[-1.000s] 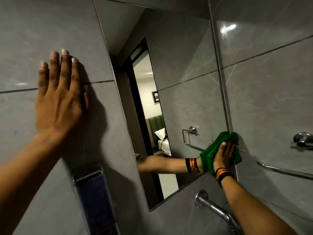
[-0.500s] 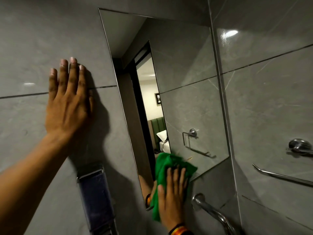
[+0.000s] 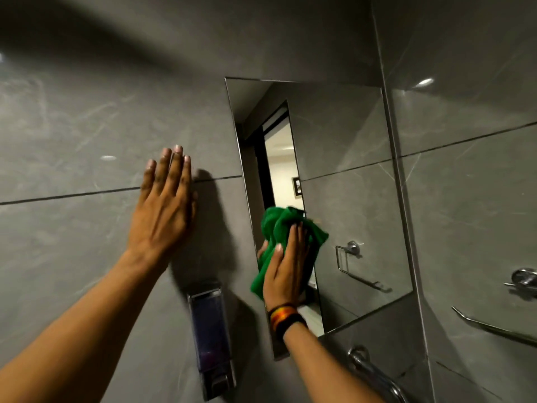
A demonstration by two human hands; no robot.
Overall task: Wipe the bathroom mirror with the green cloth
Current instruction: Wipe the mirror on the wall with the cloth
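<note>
A tall mirror is set in the grey tiled wall, right of centre. My right hand presses the bunched green cloth flat against the mirror's lower left part, near its left edge. The cloth sticks out above and to the left of my fingers. Coloured bands circle my right wrist. My left hand lies flat on the wall tile left of the mirror, fingers together and pointing up, holding nothing.
A wall-mounted soap dispenser hangs below my left hand, left of the mirror's bottom corner. A chrome tap spout juts out beneath the mirror. On the right wall are a chrome fitting and a rail.
My right hand has swept the cloth from the mirror's lower right corner across to its lower left, then upward along the left side. My left hand stays flat on the wall.
</note>
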